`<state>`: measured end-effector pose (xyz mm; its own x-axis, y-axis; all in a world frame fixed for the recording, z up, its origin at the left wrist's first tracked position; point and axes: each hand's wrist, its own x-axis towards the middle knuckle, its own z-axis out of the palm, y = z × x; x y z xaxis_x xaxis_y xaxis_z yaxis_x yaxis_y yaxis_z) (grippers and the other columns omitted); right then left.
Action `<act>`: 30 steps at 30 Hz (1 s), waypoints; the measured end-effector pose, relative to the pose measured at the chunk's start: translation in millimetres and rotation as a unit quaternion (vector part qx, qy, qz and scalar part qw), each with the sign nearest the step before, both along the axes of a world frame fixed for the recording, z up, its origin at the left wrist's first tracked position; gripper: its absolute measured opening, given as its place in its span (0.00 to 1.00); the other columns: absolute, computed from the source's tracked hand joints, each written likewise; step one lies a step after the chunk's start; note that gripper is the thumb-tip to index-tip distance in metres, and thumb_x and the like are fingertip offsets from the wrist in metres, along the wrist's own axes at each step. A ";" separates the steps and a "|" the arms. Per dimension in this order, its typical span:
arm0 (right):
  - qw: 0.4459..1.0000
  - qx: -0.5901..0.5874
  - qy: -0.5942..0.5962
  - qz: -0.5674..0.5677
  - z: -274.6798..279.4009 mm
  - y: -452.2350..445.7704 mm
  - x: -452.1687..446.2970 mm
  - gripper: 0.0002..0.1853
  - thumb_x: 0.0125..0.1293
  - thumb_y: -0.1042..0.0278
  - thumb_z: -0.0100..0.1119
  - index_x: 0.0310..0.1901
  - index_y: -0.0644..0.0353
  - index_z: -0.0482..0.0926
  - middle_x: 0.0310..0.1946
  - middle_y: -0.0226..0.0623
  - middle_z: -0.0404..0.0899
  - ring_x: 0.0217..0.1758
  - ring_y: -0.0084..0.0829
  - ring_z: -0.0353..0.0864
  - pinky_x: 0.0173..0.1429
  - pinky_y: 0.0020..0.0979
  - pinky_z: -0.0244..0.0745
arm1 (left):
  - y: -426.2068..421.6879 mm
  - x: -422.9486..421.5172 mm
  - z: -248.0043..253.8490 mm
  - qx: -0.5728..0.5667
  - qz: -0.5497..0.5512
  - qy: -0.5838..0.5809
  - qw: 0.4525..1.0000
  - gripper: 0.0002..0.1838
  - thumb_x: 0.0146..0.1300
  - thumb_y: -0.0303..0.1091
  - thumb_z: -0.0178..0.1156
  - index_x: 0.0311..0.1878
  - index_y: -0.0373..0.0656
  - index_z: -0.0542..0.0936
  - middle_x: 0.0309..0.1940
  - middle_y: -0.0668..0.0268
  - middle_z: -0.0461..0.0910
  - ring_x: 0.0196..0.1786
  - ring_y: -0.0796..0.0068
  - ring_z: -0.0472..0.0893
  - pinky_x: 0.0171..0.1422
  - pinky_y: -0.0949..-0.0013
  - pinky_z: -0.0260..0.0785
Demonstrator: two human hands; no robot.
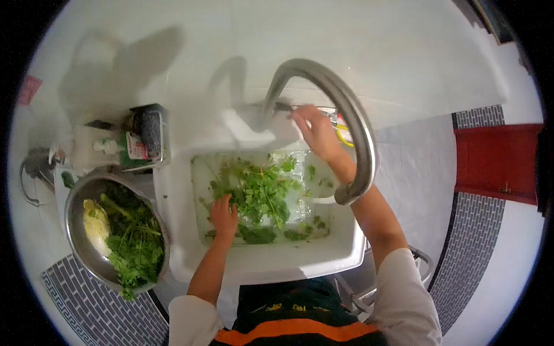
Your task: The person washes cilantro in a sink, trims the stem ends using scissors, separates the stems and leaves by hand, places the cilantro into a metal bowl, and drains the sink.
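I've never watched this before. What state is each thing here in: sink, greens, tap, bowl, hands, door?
Sink: holding water and greens
Greens: wet, loose in the water
Tap: arched over the sink; running or not, unclear
Left hand: at the greens
Right hand: fingers at the lever, grip unclear
Bowl: holding cabbage and more greens
Door: looks shut

Sink bottom (pixel 203 170) part-hidden by greens (pixel 261 189)

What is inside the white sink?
Water and leafy green sprigs, the largest clump at the left hand. The bottom of the sink beneath that clump is covered, so I can't tell what lies there.
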<state>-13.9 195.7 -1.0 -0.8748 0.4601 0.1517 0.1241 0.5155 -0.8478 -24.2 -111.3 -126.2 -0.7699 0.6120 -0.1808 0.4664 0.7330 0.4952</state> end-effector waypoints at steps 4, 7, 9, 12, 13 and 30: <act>0.994 -0.092 -0.007 -0.056 -32.1 -0.1 3.6 0.10 0.59 0.68 0.44 0.32 0.64 0.74 0.32 0.41 0.73 0.37 0.36 0.72 0.43 0.28 0.65 | 7.5 -1.4 -2.2 -0.040 0.103 0.026 0.994 0.14 0.53 0.30 0.52 0.45 0.45 0.70 0.42 0.63 0.69 0.46 0.62 0.67 0.51 0.59 0.58; 0.978 0.192 -0.081 0.032 -60.6 -42.8 56.8 0.07 0.57 0.70 0.45 0.32 0.62 0.73 0.30 0.39 0.72 0.36 0.36 0.70 0.44 0.32 0.64 | 6.8 -4.1 -5.7 -0.017 0.098 0.039 0.994 0.14 0.53 0.29 0.52 0.45 0.45 0.70 0.43 0.63 0.69 0.46 0.62 0.67 0.50 0.59 0.59; 0.834 0.189 -0.443 0.268 -101.0 -87.9 79.3 0.10 0.54 0.69 0.48 0.40 0.57 0.71 0.37 0.37 0.72 0.45 0.34 0.68 0.53 0.37 0.59 | 11.0 -4.8 -9.2 0.008 0.060 0.066 0.996 0.15 0.52 0.29 0.52 0.45 0.45 0.69 0.44 0.63 0.68 0.46 0.62 0.67 0.49 0.59 0.60; 0.897 0.240 -0.202 0.310 -159.0 -119.1 115.6 0.16 0.50 0.69 0.49 0.44 0.54 0.68 0.42 0.35 0.69 0.53 0.33 0.63 0.62 0.39 0.48 | 32.4 5.8 -13.3 0.026 0.006 0.065 0.998 0.15 0.51 0.28 0.52 0.45 0.45 0.70 0.45 0.63 0.68 0.48 0.62 0.66 0.51 0.59 0.59; 0.881 0.269 -0.179 0.345 -152.3 -119.1 113.1 0.16 0.49 0.69 0.49 0.43 0.55 0.68 0.40 0.35 0.69 0.53 0.32 0.63 0.63 0.40 0.47 | 42.2 5.9 -16.6 0.029 0.001 0.074 0.997 0.15 0.51 0.27 0.53 0.45 0.45 0.70 0.45 0.62 0.68 0.50 0.63 0.65 0.54 0.57 0.56; 0.976 -0.053 -0.207 0.036 -124.5 -131.2 111.4 0.09 0.55 0.70 0.50 0.37 0.61 0.68 0.30 0.40 0.68 0.32 0.40 0.69 0.34 0.35 0.65 | -16.6 13.4 2.8 0.037 -0.291 0.154 0.943 0.17 0.45 0.23 0.56 0.41 0.46 0.72 0.42 0.61 0.69 0.52 0.63 0.64 0.58 0.53 0.52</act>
